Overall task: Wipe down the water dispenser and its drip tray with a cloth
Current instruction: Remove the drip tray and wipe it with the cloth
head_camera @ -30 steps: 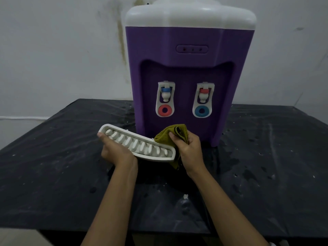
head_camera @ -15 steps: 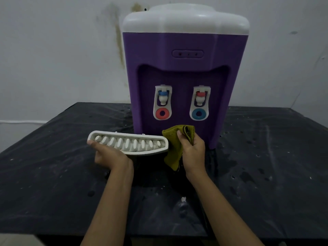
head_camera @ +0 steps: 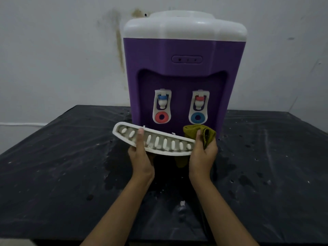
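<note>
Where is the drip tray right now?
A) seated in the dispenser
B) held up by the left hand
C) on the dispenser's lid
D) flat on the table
B: the left hand grips the drip tray in the air, thumb across its slots; the right hand holds the cloth at its right end.

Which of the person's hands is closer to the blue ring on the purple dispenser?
Right. The right hand, gripping the cloth, is just below the blue ring; the left hand holds the drip tray farther off to the left.
</note>
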